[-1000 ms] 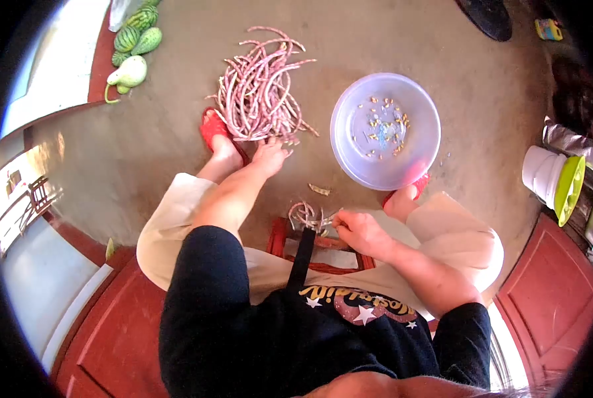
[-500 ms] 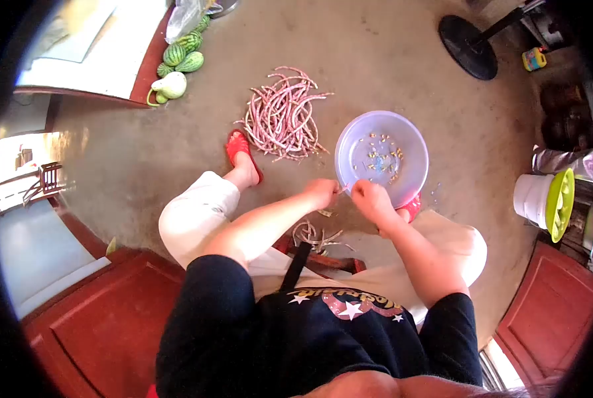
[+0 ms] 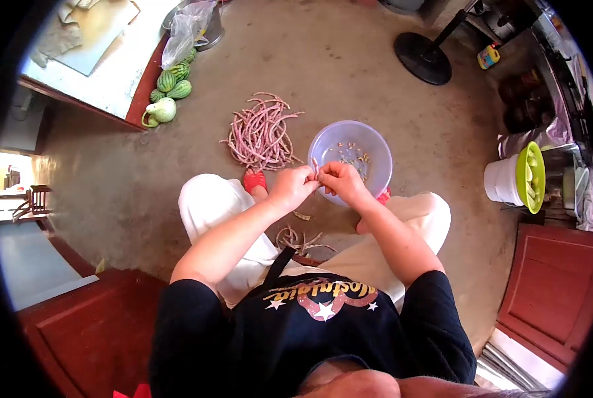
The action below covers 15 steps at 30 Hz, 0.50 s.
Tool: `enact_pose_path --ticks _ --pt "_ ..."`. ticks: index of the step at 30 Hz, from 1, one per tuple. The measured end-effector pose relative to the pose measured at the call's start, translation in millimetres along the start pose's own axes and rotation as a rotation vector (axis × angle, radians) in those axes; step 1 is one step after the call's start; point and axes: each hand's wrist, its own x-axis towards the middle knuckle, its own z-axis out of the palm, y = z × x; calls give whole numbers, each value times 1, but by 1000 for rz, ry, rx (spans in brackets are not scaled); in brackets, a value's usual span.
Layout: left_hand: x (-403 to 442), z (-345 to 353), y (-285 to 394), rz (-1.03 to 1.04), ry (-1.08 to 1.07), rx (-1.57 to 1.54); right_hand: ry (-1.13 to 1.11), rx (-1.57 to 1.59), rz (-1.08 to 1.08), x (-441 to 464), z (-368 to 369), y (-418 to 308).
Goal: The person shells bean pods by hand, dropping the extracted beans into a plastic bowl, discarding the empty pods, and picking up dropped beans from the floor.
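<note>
My left hand (image 3: 292, 190) and my right hand (image 3: 345, 182) meet at the near left rim of a lavender plastic basin (image 3: 379, 147). Both are closed, their fingertips pinching a short piece of pinkish bean pod (image 3: 315, 164) that pokes up between them. Small pale beans (image 3: 358, 159) and bits lie scattered on the basin's bottom. Left of the basin, a heap of long pink-purple bean pods (image 3: 262, 136) rests on the floor. Between my legs lies a smaller tangle of spent-looking pods (image 3: 300, 240); a single pod piece (image 3: 302, 215) sits nearer the basin.
Small watermelons (image 3: 166, 81) and a pale gourd (image 3: 161, 111) line the table edge (image 3: 137, 99) at upper left. A black round stand base (image 3: 422, 58) stands at upper right. On the right is a white bucket (image 3: 501, 180) with a green colander (image 3: 531, 178).
The view has shifted, so the basin and heap appear further left. My hands have come together, fingertips touching around the pod piece, which now points up.
</note>
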Motion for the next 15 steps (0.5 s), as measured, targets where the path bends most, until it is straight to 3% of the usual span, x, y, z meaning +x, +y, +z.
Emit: enact_pose_path --ticks 9,13,15 --pt "4 6 -3 97 -149 186 67 -138 67 -16 0 20" --pt "11 10 9 191 -121 273 207 -207 -33 -12 -3 37" --pt "19 9 16 142 -159 190 274 -274 -69 -11 -9 28"
